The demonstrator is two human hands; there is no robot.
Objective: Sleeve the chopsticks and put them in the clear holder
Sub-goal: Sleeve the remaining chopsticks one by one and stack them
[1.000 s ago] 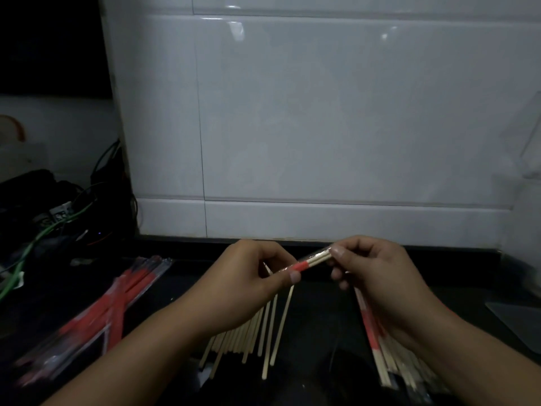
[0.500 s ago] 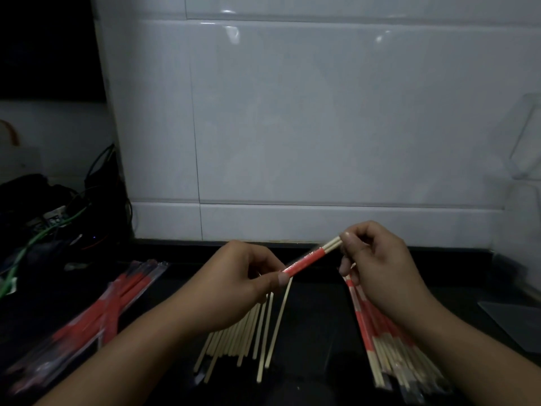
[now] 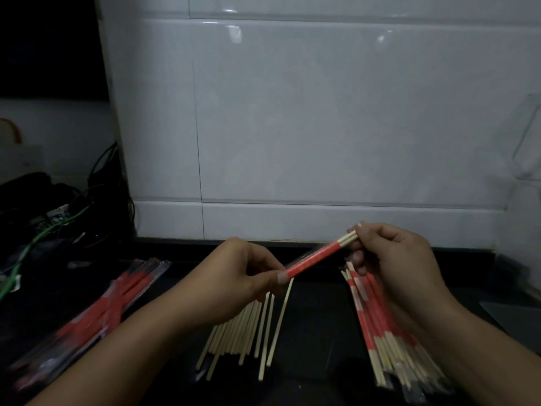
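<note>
On the dark surface nearest, loose pale wooden chopsticks are lying. Above them the left hand is pinching the low end of a red-sleeved chopstick pair, its long axis rising rightward to the right hand, which is pinching the bare tips. The clear plastic holder is standing far right, nearer the right hand.

Bare chopsticks fan out on the table under my left hand, sleeved pile under my right; a dark open strip runs between them. Left is blocked by the wrapper stack and cables. Tiled wall closes the back; clear holder sits far right.
</note>
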